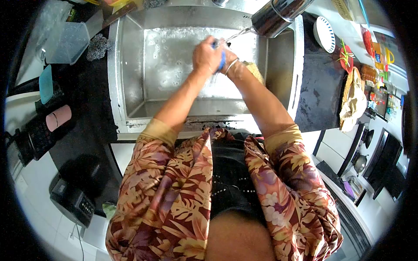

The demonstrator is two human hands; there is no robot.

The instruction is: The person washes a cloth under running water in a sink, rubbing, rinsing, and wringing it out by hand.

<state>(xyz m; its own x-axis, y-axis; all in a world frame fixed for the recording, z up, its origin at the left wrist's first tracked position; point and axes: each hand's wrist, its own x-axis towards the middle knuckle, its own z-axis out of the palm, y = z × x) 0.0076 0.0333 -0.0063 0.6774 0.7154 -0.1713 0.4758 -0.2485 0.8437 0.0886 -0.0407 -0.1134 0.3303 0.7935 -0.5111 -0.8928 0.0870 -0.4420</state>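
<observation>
Over the steel sink (pixel 170 82), both hands meet under a thin stream of water from the black faucet (pixel 274 19). My left hand (pixel 206 55) is closed, its fingers curled round a small blue thing (pixel 222 60) whose kind I cannot make out. Pressed against the same blue thing is my right hand (pixel 229 61), with a pale bangle at the wrist; its fingers are partly hidden and blurred. A yellowish sponge-like pad (pixel 254 71) lies in the sink beside my right wrist. Suds and droplets cover the sink floor.
A white slotted basket (pixel 325 35) and a red dish with green stalks (pixel 346 58) stand on the right counter. On the left are a clear plastic container (pixel 67 42), a grey mesh scrubber (pixel 99 47), a pink cylinder (pixel 58 118) and a black appliance (pixel 72 202).
</observation>
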